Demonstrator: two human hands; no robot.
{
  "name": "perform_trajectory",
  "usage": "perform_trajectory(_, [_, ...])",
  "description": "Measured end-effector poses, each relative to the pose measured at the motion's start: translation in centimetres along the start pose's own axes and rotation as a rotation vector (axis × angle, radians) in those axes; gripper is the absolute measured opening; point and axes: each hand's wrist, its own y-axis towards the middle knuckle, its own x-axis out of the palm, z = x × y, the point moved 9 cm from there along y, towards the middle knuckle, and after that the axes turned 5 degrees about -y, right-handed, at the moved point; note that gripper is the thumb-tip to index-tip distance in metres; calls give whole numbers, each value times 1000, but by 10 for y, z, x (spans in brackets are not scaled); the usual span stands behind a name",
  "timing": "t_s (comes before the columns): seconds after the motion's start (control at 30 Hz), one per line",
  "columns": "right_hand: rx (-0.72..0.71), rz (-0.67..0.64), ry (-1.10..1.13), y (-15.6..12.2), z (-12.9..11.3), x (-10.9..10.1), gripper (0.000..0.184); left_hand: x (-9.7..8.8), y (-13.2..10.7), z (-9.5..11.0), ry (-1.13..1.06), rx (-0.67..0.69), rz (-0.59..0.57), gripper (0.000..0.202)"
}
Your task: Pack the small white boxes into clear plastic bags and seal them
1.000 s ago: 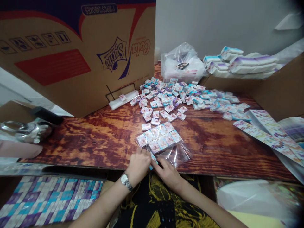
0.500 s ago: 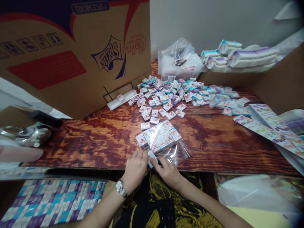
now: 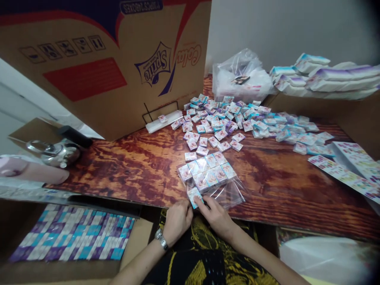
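Note:
My left hand (image 3: 178, 221), with a wristwatch, and my right hand (image 3: 215, 217) are at the near edge of the wooden table (image 3: 133, 170). Between their fingertips is a small white-and-blue printed box (image 3: 194, 196), lying flat at the near end of a clear plastic bag (image 3: 228, 196). Several matching boxes sit in rows inside the bag (image 3: 208, 174). My right fingers press on the small box, while my left fingers touch its near side.
Loose small boxes (image 3: 216, 122) spread across the table's middle. A large printed cardboard carton (image 3: 103, 67) stands at the back left, and white packs (image 3: 323, 79) lie at the back right. Printed sheets (image 3: 350, 170) lie at the right; a shiny metal object (image 3: 55, 154) sits at the left.
The small box now lies flatter and shows its face at the bag's near end. The whole view has shifted to the right.

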Motion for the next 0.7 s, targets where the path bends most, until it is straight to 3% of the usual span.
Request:
perform_trajectory(0.33, [-17, -20, -31, 3, -3, 3, 38, 1, -6, -6, -3, 16, 19, 18])
perform_trajectory(0.53, [-129, -53, -192, 18, -1, 7, 35, 4, -6, -6, -16, 27, 24, 17])
perform_trajectory(0.7, [-106, -7, -265, 27, 4, 8, 39, 4, -7, -6, -30, 26, 25, 16])
